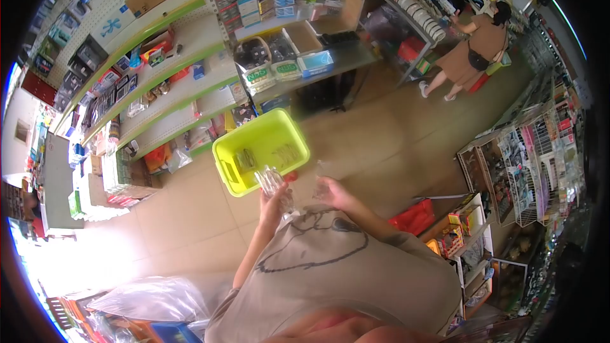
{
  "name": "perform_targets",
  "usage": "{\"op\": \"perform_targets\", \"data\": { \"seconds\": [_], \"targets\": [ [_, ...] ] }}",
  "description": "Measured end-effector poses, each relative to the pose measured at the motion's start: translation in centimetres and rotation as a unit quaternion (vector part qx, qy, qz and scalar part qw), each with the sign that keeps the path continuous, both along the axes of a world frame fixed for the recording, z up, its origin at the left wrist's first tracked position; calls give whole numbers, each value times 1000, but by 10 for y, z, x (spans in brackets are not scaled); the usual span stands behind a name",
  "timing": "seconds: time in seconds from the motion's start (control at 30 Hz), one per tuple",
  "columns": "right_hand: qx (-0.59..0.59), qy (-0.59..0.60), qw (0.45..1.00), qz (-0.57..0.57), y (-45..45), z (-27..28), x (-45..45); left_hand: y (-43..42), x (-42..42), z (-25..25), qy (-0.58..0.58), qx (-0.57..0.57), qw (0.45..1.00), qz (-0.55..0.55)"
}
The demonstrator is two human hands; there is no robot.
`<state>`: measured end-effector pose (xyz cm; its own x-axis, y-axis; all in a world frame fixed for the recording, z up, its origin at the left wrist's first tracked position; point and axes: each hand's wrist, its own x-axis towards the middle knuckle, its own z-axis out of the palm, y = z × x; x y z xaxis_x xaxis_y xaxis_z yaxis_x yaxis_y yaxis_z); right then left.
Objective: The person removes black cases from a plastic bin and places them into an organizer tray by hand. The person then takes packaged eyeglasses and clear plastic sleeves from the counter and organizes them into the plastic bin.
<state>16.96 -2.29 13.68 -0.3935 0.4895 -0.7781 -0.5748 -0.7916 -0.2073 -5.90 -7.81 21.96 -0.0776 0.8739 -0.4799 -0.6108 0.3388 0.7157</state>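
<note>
My left hand (273,204) is closed around a bundle of clear plastic packets (271,180), held upright in front of my body near the basket's rim. What is inside the packets is too small to make out. To its right, my right hand (332,192) pinches a thin clear plastic packet (319,170), blurred and partly see-through. Just beyond both hands is a yellow-green plastic basket (232,176). Inside it lie two small piles, a darker packet stack (245,159) at the left and pale packets (286,154) at the right.
Stocked shelves (171,67) rise on the left. A counter (311,82) with boxes stands ahead. A person (476,41) in a brown dress is at the far right shelves. Wire racks (524,171) and a low shelf (470,241) stand right; a plastic bag (152,298) lies behind left.
</note>
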Motion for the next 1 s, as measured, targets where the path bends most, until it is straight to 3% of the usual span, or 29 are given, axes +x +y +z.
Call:
{"op": "perform_targets", "data": {
  "seconds": [0.1, 0.3, 0.4, 0.5, 0.6, 0.8, 0.9, 1.0],
  "targets": [
    [40, 5, 999, 2, 13, -29, 45, 24, 43, -1, 7, -9, 1000, -26],
    [47, -8, 998, -39, 53, -31, 153, 85, 163, -1, -17, -53, 996, -69],
    [240, -121, 963, 5, 69, -39, 211, 115, 219, 1, -3, -76, 993, -91],
    [224, -116, 966, -49, 92, -14, 263, 139, 263, 12, 2, -84, 989, -122],
    [274, -184, 941, -71, 111, -15, 306, 158, 292, 29, 4, -96, 987, -127],
    [242, -225, 938, -109, 146, -27, 371, 198, 319, 13, 13, -86, 988, -127],
    [169, -158, 960, -161, 166, -37, 393, 229, 334, 15, -2, -83, 986, -148],
    [196, -165, 955, -148, 173, -47, 404, 261, 342, 8, -41, -81, 980, -175]
  ]
}}
